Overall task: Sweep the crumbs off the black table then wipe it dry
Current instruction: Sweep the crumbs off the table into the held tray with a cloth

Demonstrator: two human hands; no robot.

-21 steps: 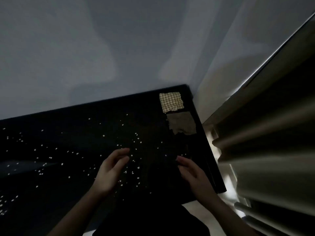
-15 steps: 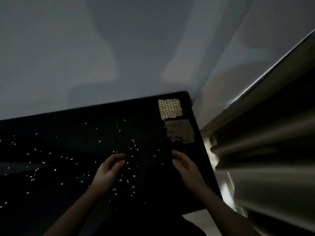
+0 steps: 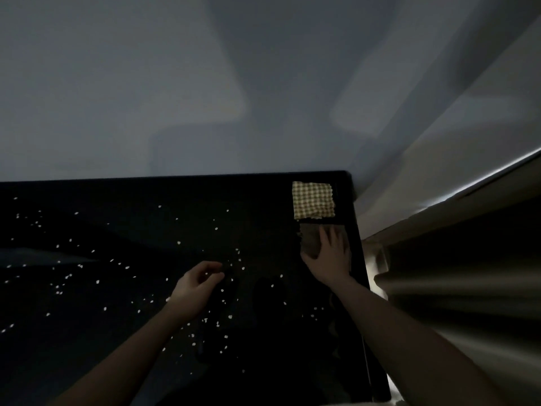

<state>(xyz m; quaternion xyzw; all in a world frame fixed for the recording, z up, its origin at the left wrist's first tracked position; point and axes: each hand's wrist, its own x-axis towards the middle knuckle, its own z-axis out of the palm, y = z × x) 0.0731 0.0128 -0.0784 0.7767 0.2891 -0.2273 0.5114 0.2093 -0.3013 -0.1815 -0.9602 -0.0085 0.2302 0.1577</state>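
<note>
- Low middle of the frame: left hand (image 3: pixel 196 284) hangs over the crumbs (image 3: pixel 222 288), fingers loosely curled, holding nothing
- Right of middle: right hand (image 3: pixel 329 256) lies spread on the brown cloth (image 3: pixel 311 240); grab it well, then push crumbs one way
- Far corner of the black table (image 3: pixel 146 194): checked cloth (image 3: pixel 312 199) waits for drying
</note>
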